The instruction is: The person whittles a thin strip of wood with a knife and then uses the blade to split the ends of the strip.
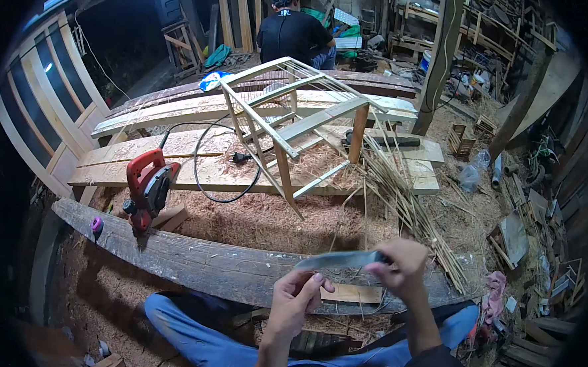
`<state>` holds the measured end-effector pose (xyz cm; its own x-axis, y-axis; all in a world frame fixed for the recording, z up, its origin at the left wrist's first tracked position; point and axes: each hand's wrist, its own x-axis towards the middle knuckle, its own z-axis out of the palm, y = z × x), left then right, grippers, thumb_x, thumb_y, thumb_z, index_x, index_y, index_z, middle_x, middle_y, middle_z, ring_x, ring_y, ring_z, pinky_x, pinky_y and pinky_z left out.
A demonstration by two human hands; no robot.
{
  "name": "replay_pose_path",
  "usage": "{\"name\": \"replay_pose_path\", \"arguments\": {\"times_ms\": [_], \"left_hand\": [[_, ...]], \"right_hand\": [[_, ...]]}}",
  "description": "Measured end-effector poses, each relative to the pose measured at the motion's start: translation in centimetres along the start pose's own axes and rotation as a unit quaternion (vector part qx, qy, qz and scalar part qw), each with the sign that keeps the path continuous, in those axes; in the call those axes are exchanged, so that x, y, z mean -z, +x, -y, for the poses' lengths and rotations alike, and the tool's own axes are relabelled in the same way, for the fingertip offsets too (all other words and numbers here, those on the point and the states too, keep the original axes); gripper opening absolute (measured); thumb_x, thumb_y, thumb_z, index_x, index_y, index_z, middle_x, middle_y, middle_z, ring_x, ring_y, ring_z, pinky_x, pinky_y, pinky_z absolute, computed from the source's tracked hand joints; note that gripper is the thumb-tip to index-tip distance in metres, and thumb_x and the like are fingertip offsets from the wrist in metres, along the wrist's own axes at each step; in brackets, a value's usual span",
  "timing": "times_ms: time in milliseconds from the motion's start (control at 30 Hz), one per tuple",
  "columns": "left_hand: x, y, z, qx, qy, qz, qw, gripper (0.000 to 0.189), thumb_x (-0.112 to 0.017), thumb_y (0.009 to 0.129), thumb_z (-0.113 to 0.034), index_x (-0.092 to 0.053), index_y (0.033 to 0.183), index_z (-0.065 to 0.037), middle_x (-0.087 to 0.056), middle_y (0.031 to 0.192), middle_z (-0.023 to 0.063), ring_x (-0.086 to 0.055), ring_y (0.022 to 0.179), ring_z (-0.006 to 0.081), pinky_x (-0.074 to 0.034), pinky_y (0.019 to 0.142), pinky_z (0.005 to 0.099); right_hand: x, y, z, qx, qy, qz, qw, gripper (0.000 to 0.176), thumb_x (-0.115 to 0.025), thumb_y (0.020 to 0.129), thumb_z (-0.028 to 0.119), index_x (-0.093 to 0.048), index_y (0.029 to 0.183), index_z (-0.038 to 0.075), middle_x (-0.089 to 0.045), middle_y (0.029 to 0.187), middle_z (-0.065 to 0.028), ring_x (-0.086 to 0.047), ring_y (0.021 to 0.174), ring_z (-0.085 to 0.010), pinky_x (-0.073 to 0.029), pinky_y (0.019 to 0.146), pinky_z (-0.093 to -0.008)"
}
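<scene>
My right hand (402,264) is closed round the dark handle of a knife (338,259). Its broad grey blade points left, slightly blurred, over the weathered plank (212,262) in front of my lap. Just below the blade's tip, my left hand (298,296) is closed with thumb and fingers pinched together; what they hold, if anything, is too small to make out. A short pale piece of wood (353,293) lies on the plank between my hands. Thin split sticks (419,227) lie in a bundle beyond my right hand, leaning onto the plank.
A wooden frame with thin bars (320,120) stands on boards (200,173) ahead. A red electric planer (149,184) and a purple roll (97,224) sit on the plank's left. Shavings cover the ground (276,223). Another person (293,34) sits at the back, facing away.
</scene>
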<state>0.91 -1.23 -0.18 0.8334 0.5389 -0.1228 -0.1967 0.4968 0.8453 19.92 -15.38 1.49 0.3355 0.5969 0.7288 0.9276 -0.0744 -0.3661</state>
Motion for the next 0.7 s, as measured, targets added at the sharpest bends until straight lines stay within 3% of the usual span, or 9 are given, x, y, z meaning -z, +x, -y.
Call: {"name": "replay_pose_path", "arguments": {"times_ms": [33,100,167,267,400,500,567,700], "left_hand": [[0.1,0.0,0.4,0.002,-0.015,0.01,1.0,0.037,-0.062,0.102,-0.009,-0.059,0.137,0.002,-0.068,0.089,0.0063,-0.04,0.058,0.0022,-0.03,0.05,0.0178],[0.0,-0.3,0.9,0.003,-0.026,0.017,1.0,0.037,-0.062,0.102,-0.01,-0.058,0.137,0.002,-0.068,0.088,0.0066,-0.04,0.058,0.0022,-0.03,0.051,0.0182],[-0.3,-0.8,1.2,0.047,-0.024,-0.065,0.996,0.037,-0.062,0.101,-0.009,-0.058,0.135,0.003,-0.071,0.096,0.0101,-0.048,0.06,0.0051,-0.033,0.051,0.0187],[0.2,-0.8,1.0,0.029,-0.032,-0.027,0.999,0.036,-0.063,0.099,-0.008,-0.059,0.133,0.003,-0.072,0.095,0.012,-0.05,0.062,0.005,-0.033,0.052,0.0187],[0.2,-0.7,0.3,0.028,-0.001,0.019,0.999,0.032,-0.061,0.102,-0.008,-0.064,0.133,0.002,-0.07,0.088,0.0074,-0.042,0.057,0.0022,-0.031,0.049,0.0194],[0.1,-0.8,0.1,0.0,-0.001,0.037,0.999,0.028,-0.06,0.102,-0.007,-0.067,0.127,0.002,-0.072,0.09,0.0093,-0.044,0.056,0.0026,-0.033,0.048,0.0192],[-0.4,-0.8,-0.1,0.005,0.013,0.024,1.0,0.027,-0.061,0.102,-0.007,-0.067,0.126,0.003,-0.072,0.09,0.0098,-0.044,0.056,0.0028,-0.034,0.049,0.0192],[-1.7,-0.3,0.0,0.012,0.001,-0.009,1.0,0.028,-0.061,0.103,-0.008,-0.066,0.128,0.004,-0.071,0.091,0.0084,-0.045,0.06,0.0035,-0.035,0.052,0.0193]], "right_hand": [[-0.5,-0.1,0.9,0.012,0.013,0.05,0.999,0.042,-0.08,0.081,0.049,-0.072,0.084,0.007,-0.064,0.066,-0.0042,-0.061,0.054,-0.0223,-0.043,0.05,-0.033],[-2.2,-0.3,2.0,0.036,0.034,0.049,0.998,0.042,-0.081,0.08,0.048,-0.073,0.085,0.008,-0.065,0.066,-0.0036,-0.061,0.054,-0.0211,-0.043,0.05,-0.0325],[-2.8,-0.3,2.3,0.063,0.052,0.048,0.996,0.042,-0.082,0.078,0.048,-0.073,0.085,0.008,-0.065,0.066,-0.0031,-0.061,0.054,-0.0199,-0.043,0.05,-0.0321],[-2.4,-0.1,2.3,0.046,0.074,0.083,0.993,0.043,-0.086,0.073,0.044,-0.074,0.087,0.005,-0.069,0.071,-0.0066,-0.064,0.056,-0.0231,-0.046,0.052,-0.0332],[-1.5,0.2,1.5,0.033,0.042,0.056,0.997,0.041,-0.084,0.077,0.045,-0.073,0.085,0.007,-0.065,0.067,-0.0047,-0.061,0.054,-0.022,-0.043,0.05,-0.0342],[-1.2,0.2,0.2,0.019,0.031,0.007,0.999,0.039,-0.08,0.082,0.046,-0.071,0.083,0.009,-0.061,0.062,-0.0035,-0.058,0.052,-0.021,-0.041,0.049,-0.0351],[-0.4,0.5,-0.7,-0.047,0.009,-0.04,0.998,0.041,-0.079,0.084,0.048,-0.072,0.083,0.008,-0.061,0.062,-0.0046,-0.06,0.052,-0.0218,-0.043,0.05,-0.0349],[0.4,0.5,-1.1,-0.028,-0.004,-0.011,1.0,0.042,-0.078,0.084,0.049,-0.073,0.085,0.007,-0.062,0.063,-0.006,-0.063,0.054,-0.0229,-0.046,0.05,-0.0346]]}}
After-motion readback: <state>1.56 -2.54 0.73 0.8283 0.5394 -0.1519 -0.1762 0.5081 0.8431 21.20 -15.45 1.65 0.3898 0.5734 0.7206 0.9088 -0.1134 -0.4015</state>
